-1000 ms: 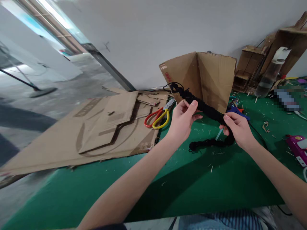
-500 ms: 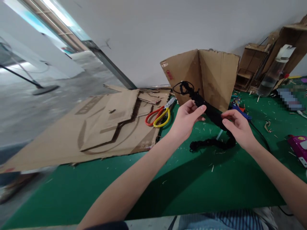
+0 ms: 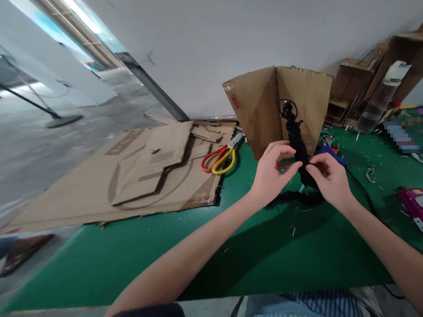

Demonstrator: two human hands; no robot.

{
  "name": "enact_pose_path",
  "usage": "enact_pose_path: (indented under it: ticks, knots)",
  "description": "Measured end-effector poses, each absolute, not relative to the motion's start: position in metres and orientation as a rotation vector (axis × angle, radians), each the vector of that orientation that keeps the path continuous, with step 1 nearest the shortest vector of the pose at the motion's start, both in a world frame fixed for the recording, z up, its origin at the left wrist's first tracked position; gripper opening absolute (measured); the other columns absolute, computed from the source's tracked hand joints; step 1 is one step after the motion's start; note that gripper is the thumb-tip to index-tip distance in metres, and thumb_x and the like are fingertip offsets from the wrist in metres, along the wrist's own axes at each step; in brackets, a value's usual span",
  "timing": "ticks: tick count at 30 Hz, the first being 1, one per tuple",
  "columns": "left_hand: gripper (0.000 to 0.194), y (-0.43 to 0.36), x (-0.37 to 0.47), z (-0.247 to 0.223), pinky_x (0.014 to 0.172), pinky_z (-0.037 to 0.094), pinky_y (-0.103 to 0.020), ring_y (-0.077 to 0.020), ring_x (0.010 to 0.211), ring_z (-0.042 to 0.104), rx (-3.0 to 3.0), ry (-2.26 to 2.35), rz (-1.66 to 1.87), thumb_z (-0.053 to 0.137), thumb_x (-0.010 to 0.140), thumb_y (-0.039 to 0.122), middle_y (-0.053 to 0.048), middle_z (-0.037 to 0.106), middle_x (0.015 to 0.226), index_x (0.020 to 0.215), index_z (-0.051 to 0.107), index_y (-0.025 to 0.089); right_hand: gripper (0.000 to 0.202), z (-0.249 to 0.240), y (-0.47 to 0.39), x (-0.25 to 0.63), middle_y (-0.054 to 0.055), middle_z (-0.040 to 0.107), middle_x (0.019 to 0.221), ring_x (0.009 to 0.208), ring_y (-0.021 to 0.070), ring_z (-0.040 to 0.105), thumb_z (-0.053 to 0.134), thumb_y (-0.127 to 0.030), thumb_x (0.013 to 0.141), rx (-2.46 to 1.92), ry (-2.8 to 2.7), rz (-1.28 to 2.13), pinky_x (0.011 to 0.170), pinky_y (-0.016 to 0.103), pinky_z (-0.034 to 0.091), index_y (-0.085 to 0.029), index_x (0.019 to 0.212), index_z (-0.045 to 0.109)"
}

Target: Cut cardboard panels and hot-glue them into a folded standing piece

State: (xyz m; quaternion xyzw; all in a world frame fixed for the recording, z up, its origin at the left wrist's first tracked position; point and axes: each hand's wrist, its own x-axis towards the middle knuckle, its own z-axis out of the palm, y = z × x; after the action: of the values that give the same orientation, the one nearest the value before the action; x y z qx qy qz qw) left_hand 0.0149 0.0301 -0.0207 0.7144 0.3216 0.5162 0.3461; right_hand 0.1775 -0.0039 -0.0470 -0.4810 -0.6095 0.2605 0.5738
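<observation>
A long, fuzzy black piece (image 3: 295,136), like bundled yarn or fabric, stands up between my hands with a thin loop at its top end. Its lower part bends and trails left over the green table. My left hand (image 3: 276,171) pinches it from the left with thumb and fingers. On the other side, my right hand (image 3: 330,176) pinches it at about the same height. A short pale stick shows beneath it, partly hidden. Behind it stands a folded cardboard sheet (image 3: 253,110).
Scissors with red and yellow handles (image 3: 224,160) lie left of my hands, by flat cardboard pieces (image 3: 139,180). To the right are a clear bottle (image 3: 376,105), a blurred-out phone-like device (image 3: 401,136), a magenta object (image 3: 413,204) and a blue tool (image 3: 332,155). Scraps litter the green table (image 3: 264,255).
The black piece has swung from leaning left to nearly upright. My left hand has moved right and slightly down along it, closer to my right hand, which stays about where it was.
</observation>
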Motion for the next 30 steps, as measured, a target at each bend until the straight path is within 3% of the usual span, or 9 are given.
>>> enact_pose_path:
  ticks: [5,8,11,18,23,27,30]
  knots:
    - [0.003,0.030,0.013,-0.017,0.070,0.055,-0.026,-0.0144,0.088,0.064,1.948,0.901,1.316,0.063,0.081,0.019,-0.008,0.062,0.105,0.082,0.062,0.016,0.010,-0.043,-0.005,0.179,0.002,0.059,0.084,0.078,0.0163,0.058,0.058,-0.024,0.087,-1.021,-1.686,0.327,0.066,0.031,0.050,-0.023,0.078,0.053]
    - [0.005,0.030,0.012,-0.014,0.066,0.052,-0.024,-0.0140,0.085,0.062,1.955,0.917,1.287,0.063,0.081,0.018,-0.006,0.063,0.096,0.078,0.060,0.016,0.010,-0.041,-0.006,0.180,0.003,0.058,0.085,0.080,0.0169,0.057,0.057,-0.022,0.087,-1.001,-1.760,0.239,0.068,0.032,0.050,-0.024,0.079,0.051]
    - [0.006,0.028,0.012,-0.011,0.064,0.050,-0.022,-0.0125,0.081,0.061,1.969,0.906,1.262,0.061,0.083,0.019,-0.005,0.063,0.093,0.078,0.058,0.017,0.009,-0.044,-0.008,0.180,0.003,0.058,0.090,0.082,0.0170,0.058,0.058,-0.025,0.087,-1.035,-1.702,0.390,0.071,0.033,0.051,-0.024,0.086,0.049]
    - [0.007,0.028,0.012,-0.011,0.063,0.047,-0.023,-0.0127,0.079,0.059,2.081,0.973,1.213,0.056,0.086,0.019,-0.004,0.063,0.088,0.078,0.057,0.018,0.041,-0.051,-0.004,0.177,0.003,0.056,0.096,0.086,0.0183,0.060,0.065,-0.037,0.081,-1.072,-1.422,0.830,0.070,0.034,0.055,-0.028,0.114,0.042]
    - [0.005,0.029,0.014,-0.016,0.061,0.047,-0.024,-0.0135,0.079,0.060,1.951,0.991,1.178,0.054,0.087,0.023,-0.005,0.061,0.095,0.085,0.053,0.019,0.041,-0.050,0.002,0.178,0.003,0.058,0.103,0.084,0.0181,0.062,0.064,-0.043,0.082,-1.044,-1.215,1.048,0.067,0.034,0.057,-0.030,0.116,0.046]
    - [0.024,0.026,0.014,-0.020,0.056,0.047,-0.024,-0.0138,0.075,0.058,2.021,0.838,0.941,0.066,0.080,0.035,-0.004,0.057,0.091,0.089,0.050,0.019,0.049,-0.051,0.004,0.181,0.004,0.060,0.108,0.087,0.0197,0.064,0.062,-0.047,0.083,-1.059,-1.170,1.021,0.066,0.034,0.057,-0.032,0.126,0.044]
    - [0.037,0.023,0.014,-0.025,0.056,0.048,-0.025,-0.0143,0.075,0.053,2.193,0.796,0.876,0.074,0.071,0.044,-0.004,0.051,0.095,0.086,0.052,0.019,0.049,-0.053,0.005,0.182,0.006,0.060,0.115,0.102,0.0222,0.061,0.063,-0.044,0.083,-1.053,-1.218,0.926,0.080,0.038,0.057,-0.030,0.126,0.048]
